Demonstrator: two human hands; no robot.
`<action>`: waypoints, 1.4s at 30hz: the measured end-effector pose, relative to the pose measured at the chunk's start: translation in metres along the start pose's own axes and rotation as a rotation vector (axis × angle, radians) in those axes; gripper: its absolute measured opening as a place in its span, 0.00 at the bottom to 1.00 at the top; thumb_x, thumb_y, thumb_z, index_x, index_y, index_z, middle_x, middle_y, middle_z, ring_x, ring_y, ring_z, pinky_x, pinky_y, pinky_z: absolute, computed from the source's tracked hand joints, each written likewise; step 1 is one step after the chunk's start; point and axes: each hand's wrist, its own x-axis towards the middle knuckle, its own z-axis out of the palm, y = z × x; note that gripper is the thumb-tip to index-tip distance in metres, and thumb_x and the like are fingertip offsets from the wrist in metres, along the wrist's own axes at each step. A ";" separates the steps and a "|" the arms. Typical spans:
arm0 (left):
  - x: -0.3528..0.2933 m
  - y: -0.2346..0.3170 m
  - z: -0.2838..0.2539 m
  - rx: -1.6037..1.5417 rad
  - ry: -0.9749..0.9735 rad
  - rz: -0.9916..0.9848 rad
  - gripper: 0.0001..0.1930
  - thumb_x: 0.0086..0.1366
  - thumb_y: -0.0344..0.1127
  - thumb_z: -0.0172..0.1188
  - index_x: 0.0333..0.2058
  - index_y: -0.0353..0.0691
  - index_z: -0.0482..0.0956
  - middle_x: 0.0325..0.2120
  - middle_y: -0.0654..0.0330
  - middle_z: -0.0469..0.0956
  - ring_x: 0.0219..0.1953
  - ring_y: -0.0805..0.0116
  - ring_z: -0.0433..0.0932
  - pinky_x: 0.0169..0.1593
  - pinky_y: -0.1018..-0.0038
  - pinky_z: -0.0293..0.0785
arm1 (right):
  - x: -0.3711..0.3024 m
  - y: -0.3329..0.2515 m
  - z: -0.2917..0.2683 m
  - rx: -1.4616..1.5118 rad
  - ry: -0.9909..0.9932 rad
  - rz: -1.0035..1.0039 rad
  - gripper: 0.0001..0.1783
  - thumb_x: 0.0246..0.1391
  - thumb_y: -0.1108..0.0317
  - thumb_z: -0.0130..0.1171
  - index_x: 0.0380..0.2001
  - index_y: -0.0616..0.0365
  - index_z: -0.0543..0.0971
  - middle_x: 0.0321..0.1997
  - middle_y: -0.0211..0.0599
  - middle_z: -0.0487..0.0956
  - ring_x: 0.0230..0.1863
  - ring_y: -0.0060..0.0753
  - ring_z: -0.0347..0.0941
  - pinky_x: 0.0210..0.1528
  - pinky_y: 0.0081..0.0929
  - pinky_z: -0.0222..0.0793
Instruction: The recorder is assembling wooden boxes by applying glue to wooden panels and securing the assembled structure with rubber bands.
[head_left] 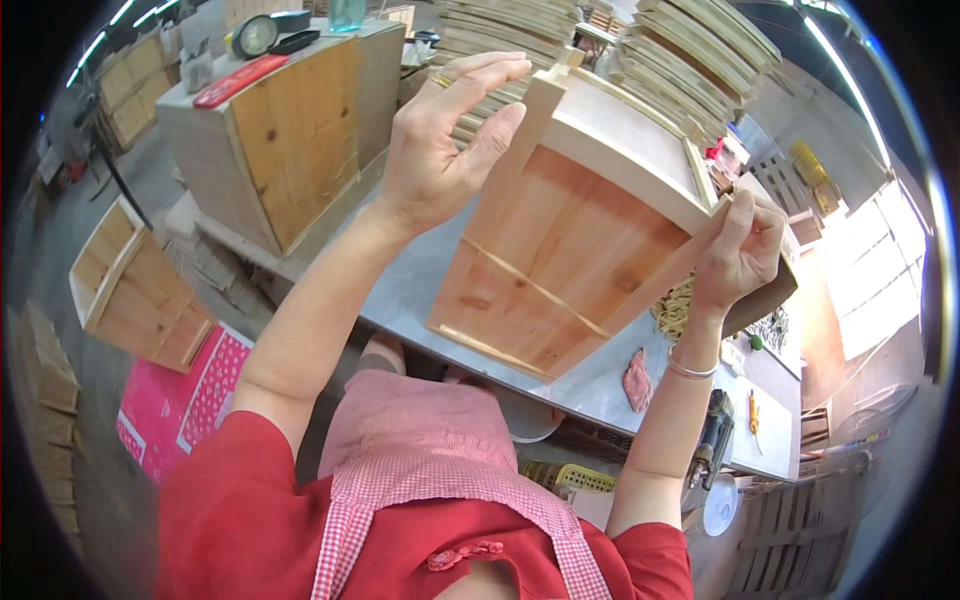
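Observation:
A tapered wooden box [560,260] with reddish plank sides and a pale rim frame stands on the grey worktable [400,290] in front of me. A thin pale band or strip runs slantwise across its near side. My left hand [445,140] is raised beside the box's upper left corner, its thumb and fingers apart and nothing seen between them. At the upper right corner, my right hand [740,245] is closed with thumb and curled fingers on the rim; some of its fingertips are hidden.
Stacked pale wooden frames [690,60] rise behind the box. To the right lie a pink cloth [637,380], a nail gun [712,435] and an orange-handled tool [753,412]. At left stand a cabinet [300,150] and another tapered box [150,290] on a pink printed sheet [180,410].

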 end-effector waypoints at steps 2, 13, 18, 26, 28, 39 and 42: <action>0.010 -0.006 0.006 0.063 -0.080 0.116 0.13 0.63 0.30 0.62 0.47 0.37 0.81 0.45 0.56 0.83 0.49 0.61 0.80 0.53 0.70 0.75 | 0.000 0.001 0.002 0.064 -0.004 0.035 0.11 0.60 0.76 0.60 0.25 0.61 0.71 0.32 0.32 0.75 0.34 0.19 0.67 0.41 0.19 0.65; 0.033 -0.033 0.018 -0.066 -0.101 0.256 0.08 0.55 0.21 0.64 0.35 0.33 0.81 0.35 0.52 0.82 0.39 0.59 0.82 0.45 0.69 0.77 | 0.008 -0.002 -0.004 -0.109 -0.074 -0.047 0.08 0.59 0.80 0.56 0.25 0.62 0.72 0.32 0.36 0.75 0.34 0.25 0.69 0.39 0.22 0.65; 0.031 -0.049 0.019 -0.208 -0.093 0.267 0.10 0.63 0.36 0.63 0.37 0.34 0.81 0.35 0.50 0.81 0.39 0.53 0.80 0.42 0.64 0.78 | 0.006 -0.008 0.000 -0.199 -0.119 -0.100 0.05 0.60 0.75 0.51 0.28 0.60 0.71 0.33 0.39 0.75 0.35 0.35 0.69 0.40 0.31 0.67; 0.060 -0.124 0.064 -0.498 -0.011 -0.490 0.18 0.74 0.38 0.45 0.49 0.30 0.77 0.44 0.56 0.79 0.47 0.68 0.76 0.53 0.70 0.68 | 0.008 -0.033 0.006 -0.485 -0.107 0.105 0.04 0.59 0.76 0.49 0.29 0.59 0.70 0.37 0.39 0.76 0.36 0.35 0.70 0.44 0.33 0.67; 0.074 -0.146 0.084 -0.607 -0.232 -0.746 0.18 0.74 0.40 0.47 0.51 0.32 0.77 0.46 0.57 0.79 0.49 0.71 0.74 0.56 0.72 0.65 | 0.013 -0.047 0.012 -0.528 -0.085 0.250 0.06 0.58 0.80 0.50 0.27 0.61 0.70 0.42 0.42 0.76 0.39 0.32 0.71 0.48 0.30 0.68; 0.084 -0.150 0.101 -0.886 -0.423 -1.134 0.10 0.72 0.37 0.50 0.39 0.37 0.77 0.38 0.63 0.80 0.40 0.77 0.70 0.51 0.76 0.65 | 0.009 -0.035 0.050 -0.515 0.419 0.637 0.07 0.61 0.74 0.43 0.35 0.62 0.72 0.34 0.32 0.72 0.36 0.22 0.66 0.42 0.22 0.64; 0.082 -0.129 0.073 -0.774 -0.307 -1.189 0.10 0.71 0.36 0.50 0.38 0.36 0.76 0.37 0.62 0.80 0.40 0.76 0.71 0.50 0.75 0.65 | 0.016 -0.003 0.044 -0.414 0.382 0.659 0.07 0.59 0.73 0.45 0.31 0.62 0.72 0.32 0.31 0.71 0.34 0.22 0.65 0.41 0.22 0.63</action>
